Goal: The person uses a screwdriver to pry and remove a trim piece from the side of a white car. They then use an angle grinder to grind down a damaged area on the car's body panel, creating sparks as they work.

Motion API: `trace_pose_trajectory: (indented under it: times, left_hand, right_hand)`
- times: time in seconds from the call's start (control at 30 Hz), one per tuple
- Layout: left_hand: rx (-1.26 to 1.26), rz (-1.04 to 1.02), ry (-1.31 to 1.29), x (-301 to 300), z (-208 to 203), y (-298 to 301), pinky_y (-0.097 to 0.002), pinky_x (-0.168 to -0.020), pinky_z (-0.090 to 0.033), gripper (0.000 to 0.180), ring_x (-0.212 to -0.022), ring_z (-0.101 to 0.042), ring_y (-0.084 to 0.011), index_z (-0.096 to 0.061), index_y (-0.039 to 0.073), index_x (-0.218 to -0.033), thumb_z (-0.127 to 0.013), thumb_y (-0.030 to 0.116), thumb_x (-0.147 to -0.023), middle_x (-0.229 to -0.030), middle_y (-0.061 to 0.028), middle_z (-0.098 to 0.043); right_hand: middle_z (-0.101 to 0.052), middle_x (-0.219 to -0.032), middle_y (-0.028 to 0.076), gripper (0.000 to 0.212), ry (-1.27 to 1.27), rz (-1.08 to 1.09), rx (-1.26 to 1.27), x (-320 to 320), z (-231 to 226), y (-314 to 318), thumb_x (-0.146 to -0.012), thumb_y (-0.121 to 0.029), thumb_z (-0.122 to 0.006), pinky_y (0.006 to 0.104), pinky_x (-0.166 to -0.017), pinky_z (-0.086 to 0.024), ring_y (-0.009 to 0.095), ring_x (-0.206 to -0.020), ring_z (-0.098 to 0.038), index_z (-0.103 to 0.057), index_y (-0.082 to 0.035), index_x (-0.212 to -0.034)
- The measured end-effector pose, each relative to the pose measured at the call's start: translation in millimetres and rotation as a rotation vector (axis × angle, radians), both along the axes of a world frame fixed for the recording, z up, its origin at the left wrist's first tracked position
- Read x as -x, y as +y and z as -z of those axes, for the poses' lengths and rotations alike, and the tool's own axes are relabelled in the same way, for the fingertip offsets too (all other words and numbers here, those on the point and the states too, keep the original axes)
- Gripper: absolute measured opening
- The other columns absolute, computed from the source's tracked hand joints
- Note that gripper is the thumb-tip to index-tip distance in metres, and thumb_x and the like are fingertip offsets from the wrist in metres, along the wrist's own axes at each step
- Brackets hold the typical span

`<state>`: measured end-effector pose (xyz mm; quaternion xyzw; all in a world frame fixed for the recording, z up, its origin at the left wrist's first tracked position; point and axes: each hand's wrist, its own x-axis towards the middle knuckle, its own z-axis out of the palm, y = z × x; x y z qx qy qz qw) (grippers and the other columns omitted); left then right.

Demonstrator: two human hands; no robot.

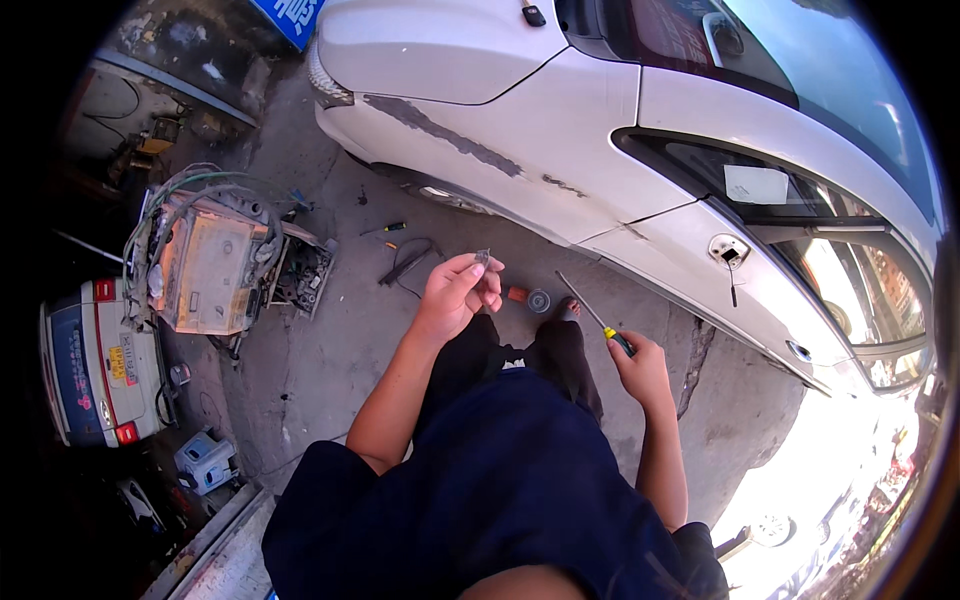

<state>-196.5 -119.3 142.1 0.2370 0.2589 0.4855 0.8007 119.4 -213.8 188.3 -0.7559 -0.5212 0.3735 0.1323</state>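
My left hand (462, 293) is raised in front of me, its thumb and fingers pinched on a small dark metal piece (483, 256) too small to name. In my right hand (641, 366) is a screwdriver (611, 333) with a yellow and dark green handle, its long shaft pointing up and to the left. Beyond both hands stands a silver car (560, 130). Its side panel bears a long dull grey scraped patch (445, 135) and a smaller dark mark. On the door, a square opening (729, 251) has a thin dark strip hanging from it.
An angle grinder (538, 300) lies on the concrete by my feet. Another screwdriver (385, 229) and a dark cable (410, 262) are on the floor. At left are a worn orange machine (208, 262) wrapped in hoses, a grey-blue plastic stool (205, 462) and another car (105, 365).
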Motion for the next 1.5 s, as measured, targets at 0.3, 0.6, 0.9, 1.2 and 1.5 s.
trace_pose_trajectory:
  times: [0.3, 0.6, 0.9, 1.2, 1.5]
  left_hand:
    - [-0.103, -0.132, 0.001, 39.7, -60.3, -5.5, -0.0347, -0.073, -0.055, 0.032, -0.077, -0.062, -0.0192, -0.054, -0.002, -0.131, -0.050, 0.012, -0.102, -0.099, -0.0156, -0.067]
    - [0.383, -0.089, -0.346, 46.1, 23.5, -6.1, -0.0265, -0.047, -0.032, 0.032, -0.051, -0.038, -0.0100, -0.047, 0.011, -0.074, -0.049, 0.028, -0.101, -0.061, 0.0010, -0.040]
    - [0.651, -0.261, -0.292, 22.2, 22.4, -17.0, -0.0285, -0.048, -0.033, 0.033, -0.048, -0.035, -0.0115, -0.046, 0.011, -0.071, -0.052, 0.028, -0.099, -0.057, 0.0015, -0.037]
    - [0.629, -0.583, -0.386, 10.1, 21.9, -64.7, -0.0291, -0.052, -0.033, 0.028, -0.051, -0.038, -0.0135, -0.045, 0.011, -0.070, -0.053, 0.022, -0.094, -0.059, -0.0002, -0.039]
    - [0.663, -0.759, -0.399, 1.7, 17.4, -93.1, -0.0292, -0.049, -0.032, 0.028, -0.049, -0.037, -0.0126, -0.043, 0.011, -0.068, -0.052, 0.021, -0.093, -0.058, 0.0003, -0.037]
  right_hand:
    - [-0.070, -0.082, 0.022, 0.034, 0.012, -0.142, -0.051, 59.3, -14.6, 22.7, -0.089, -0.029, -0.069, 0.0388, -0.073, -0.053, 0.034, -0.076, -0.071, -0.072, -0.001, -0.108]
    - [-0.071, -0.089, 0.023, 0.036, -0.136, -0.150, -0.182, 51.5, -8.7, 42.3, -0.089, -0.031, -0.069, 0.0427, -0.076, -0.054, 0.039, -0.084, -0.070, -0.071, -0.003, -0.110]
    - [-0.072, -0.088, 0.020, 0.033, -0.575, -0.332, -0.177, 6.4, -4.4, 133.7, -0.091, -0.035, -0.064, 0.0502, -0.075, -0.055, 0.039, -0.084, -0.070, -0.069, -0.013, -0.115]
    - [-0.070, -0.078, 0.014, 0.024, -0.656, -0.597, -0.208, -20.0, -1.2, 171.1, -0.093, -0.034, -0.062, 0.0475, -0.066, -0.055, 0.035, -0.075, -0.070, -0.066, -0.013, -0.104]
    - [-0.069, -0.071, 0.013, 0.017, -0.698, -0.919, -0.311, -31.0, -21.4, 218.5, -0.092, -0.026, -0.060, 0.0446, -0.059, -0.054, 0.034, -0.065, -0.069, -0.067, -0.010, -0.091]
